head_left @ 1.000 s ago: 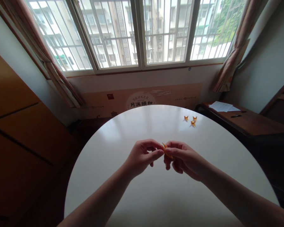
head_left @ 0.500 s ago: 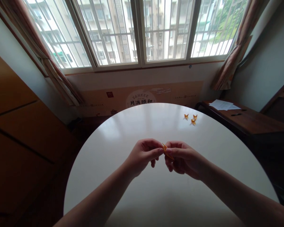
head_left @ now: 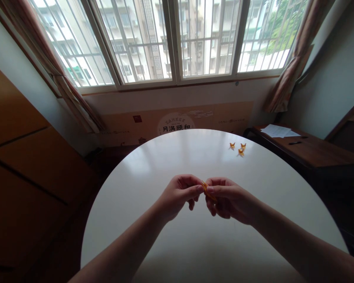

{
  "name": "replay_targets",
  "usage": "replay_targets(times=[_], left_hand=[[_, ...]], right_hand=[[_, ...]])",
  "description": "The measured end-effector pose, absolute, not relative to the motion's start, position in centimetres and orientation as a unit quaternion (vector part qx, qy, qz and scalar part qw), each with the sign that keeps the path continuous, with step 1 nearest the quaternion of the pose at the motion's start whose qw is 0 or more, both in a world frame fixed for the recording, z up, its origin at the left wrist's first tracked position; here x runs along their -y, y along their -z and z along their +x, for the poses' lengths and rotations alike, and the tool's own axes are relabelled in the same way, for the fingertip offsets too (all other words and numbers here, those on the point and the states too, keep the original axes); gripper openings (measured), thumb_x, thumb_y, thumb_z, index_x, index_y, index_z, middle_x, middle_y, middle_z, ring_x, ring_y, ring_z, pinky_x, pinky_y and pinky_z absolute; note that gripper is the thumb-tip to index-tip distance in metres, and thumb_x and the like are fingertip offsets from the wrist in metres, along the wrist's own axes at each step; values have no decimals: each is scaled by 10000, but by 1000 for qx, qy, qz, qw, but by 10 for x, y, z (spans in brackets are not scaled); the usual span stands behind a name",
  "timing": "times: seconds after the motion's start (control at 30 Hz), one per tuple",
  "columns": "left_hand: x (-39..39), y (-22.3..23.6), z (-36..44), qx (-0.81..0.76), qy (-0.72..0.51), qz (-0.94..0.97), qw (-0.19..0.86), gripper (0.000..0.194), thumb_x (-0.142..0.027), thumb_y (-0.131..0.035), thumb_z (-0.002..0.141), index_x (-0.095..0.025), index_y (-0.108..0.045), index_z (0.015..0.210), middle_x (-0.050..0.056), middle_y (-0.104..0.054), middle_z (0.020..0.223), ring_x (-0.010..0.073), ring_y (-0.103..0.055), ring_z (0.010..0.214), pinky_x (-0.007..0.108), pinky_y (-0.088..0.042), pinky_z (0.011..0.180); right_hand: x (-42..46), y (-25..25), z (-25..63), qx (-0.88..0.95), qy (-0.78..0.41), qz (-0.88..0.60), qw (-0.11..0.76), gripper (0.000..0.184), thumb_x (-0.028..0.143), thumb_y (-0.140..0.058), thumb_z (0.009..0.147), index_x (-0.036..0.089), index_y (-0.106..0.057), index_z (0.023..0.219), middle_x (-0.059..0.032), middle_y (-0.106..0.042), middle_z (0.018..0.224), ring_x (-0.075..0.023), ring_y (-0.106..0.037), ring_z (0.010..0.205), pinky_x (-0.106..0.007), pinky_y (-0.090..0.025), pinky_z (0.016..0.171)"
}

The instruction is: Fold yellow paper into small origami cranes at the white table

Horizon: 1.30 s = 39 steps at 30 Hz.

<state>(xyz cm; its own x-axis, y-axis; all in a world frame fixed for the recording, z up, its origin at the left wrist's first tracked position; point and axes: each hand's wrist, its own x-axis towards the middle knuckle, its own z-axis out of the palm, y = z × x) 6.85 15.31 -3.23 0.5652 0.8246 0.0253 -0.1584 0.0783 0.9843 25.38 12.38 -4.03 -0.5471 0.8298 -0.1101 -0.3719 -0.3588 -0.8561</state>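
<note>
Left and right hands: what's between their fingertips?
A small folded orange piece, pinched by both the left hand and the right hand; the head view shows it.

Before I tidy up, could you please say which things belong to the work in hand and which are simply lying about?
Belonging:
Orange piece, pinched by left hand and right hand
Three orange figures, probably related
White table beneath

Apparently lying about:
White papers on the brown side table
Dark slim object near them
</note>
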Motion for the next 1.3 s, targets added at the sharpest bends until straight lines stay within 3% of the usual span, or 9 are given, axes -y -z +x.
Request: replay_targets(times=[0.33, 0.6, 1.0, 1.3], left_hand=[[-151, 30, 68, -280, -359, 585, 671, 250, -346, -762, 745, -129, -642, 773, -6, -576, 584, 93, -527, 502, 169, -411, 393], [-147, 19, 61, -294, -402, 740, 452, 29, -140, -670, 774, -137, -653, 797, 25, -627, 766, 100, -567, 633, 180, -456, 492], [-148, 10, 51, -222, -380, 876, 199, 83, -82, -647, 786, -163, -662, 801, 31, -666, 850, 78, -591, 634, 171, -503, 525], [-145, 12, 54, -198, -441, 875, 22, 125, -64, -675, 767, -175, -629, 803, 21, -671, 824, 97, -610, 669, 202, -513, 598]], right_hand=[[-125, 42, 255, 443, -756, -296, 381, 271, 357, -773, 770, 145, -604, 772, -10, -654, 587, -97, -581, 442, -129, -311, 329], [-123, 39, 253, 489, -717, -318, 383, 297, 397, -756, 788, 148, -598, 753, -13, -653, 607, -99, -587, 482, -130, -328, 344], [-125, 41, 253, 539, -658, -328, 411, 250, 366, -782, 778, 136, -696, 823, -48, -669, 724, -149, -639, 655, -137, -408, 372], [-119, 45, 240, 519, -609, -312, 512, 221, 358, -772, 793, 152, -703, 836, -44, -675, 723, -149, -628, 651, -151, -434, 375]])
